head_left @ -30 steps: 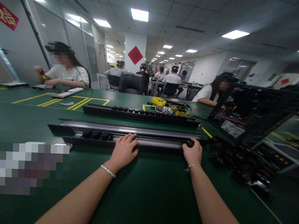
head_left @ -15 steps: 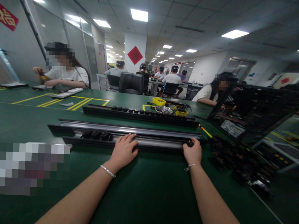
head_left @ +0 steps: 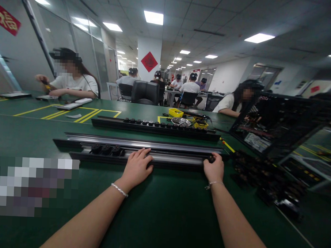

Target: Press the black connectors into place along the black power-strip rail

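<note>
Only slight displacement is seen since the earlier frames: the right hand (head_left: 215, 169) and the small black part (head_left: 211, 158) have been shifted marginally to the right, while the left hand (head_left: 136, 167) has been kept in place.

Head view: three long black rails are laid roughly parallel, from left to right, on a green table (head_left: 175, 212). On the near rail (head_left: 177, 159), the black part is gripped between the thumb and fingers of the right hand at the right end; it is largely hidden by them. The left hand is laid across the middle of the same rail with its fingers extended; whether the rail is clasped cannot be told. Three black wheel-like parts (head_left: 106, 149) are seated side by side toward its left end. Just beyond, the middle rail (head_left: 131, 141) is placed; a row of small parts (head_left: 143, 122) is carried by the far rail (head_left: 154, 131). A dark pile of parts (head_left: 270, 176) is heaped to the right, near an open black case (head_left: 288, 125). Beyond the far rail, a yellow tray (head_left: 176, 112) and a metal dish (head_left: 181, 121) are set.
</note>
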Available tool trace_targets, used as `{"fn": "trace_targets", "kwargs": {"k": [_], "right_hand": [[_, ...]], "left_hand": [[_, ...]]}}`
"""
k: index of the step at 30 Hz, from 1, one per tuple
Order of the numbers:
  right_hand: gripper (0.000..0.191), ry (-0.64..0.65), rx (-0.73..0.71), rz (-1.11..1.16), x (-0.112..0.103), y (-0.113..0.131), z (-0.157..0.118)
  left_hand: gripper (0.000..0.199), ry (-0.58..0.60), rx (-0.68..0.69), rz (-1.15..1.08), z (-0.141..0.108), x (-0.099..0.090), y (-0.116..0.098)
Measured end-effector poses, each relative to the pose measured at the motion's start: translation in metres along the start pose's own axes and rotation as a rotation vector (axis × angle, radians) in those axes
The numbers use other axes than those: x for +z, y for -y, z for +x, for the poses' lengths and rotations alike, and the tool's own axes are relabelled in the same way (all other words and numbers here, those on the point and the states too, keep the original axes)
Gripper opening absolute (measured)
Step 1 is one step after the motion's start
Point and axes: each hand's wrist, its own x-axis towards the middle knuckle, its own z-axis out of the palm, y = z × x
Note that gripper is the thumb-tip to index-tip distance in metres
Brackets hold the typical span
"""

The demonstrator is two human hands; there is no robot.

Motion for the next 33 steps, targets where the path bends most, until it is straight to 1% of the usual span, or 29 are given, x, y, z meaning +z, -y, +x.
{"fn": "trace_targets", "kwargs": {"k": [9,13,17,19,33], "right_hand": [[0.051,-0.013,-0.009,0.0,0.0002,-0.0019,0.0013],[0.05,-0.005,0.015,-0.01,-0.0002,-0.0012,0.0015],[0.049,-0.044,-0.045,0.016,0.0007,-0.0039,0.0036],[0.048,-0.054,-0.052,0.023,0.0013,-0.0057,0.0047],[0.043,-0.071,0.024,0.02,-0.0025,-0.0061,0.0073]], "left_hand": [[0.022,-0.007,0.0,0.001,0.0006,-0.0001,-0.0001],[0.022,-0.005,0.002,0.008,0.0005,0.0001,0.0002],[0.022,-0.003,-0.003,-0.007,0.0005,-0.0004,-0.0005],[0.022,0.0,-0.007,-0.011,0.0004,-0.0009,-0.0008],[0.021,-0.006,0.001,0.012,0.0003,0.0011,0.0001]]}}
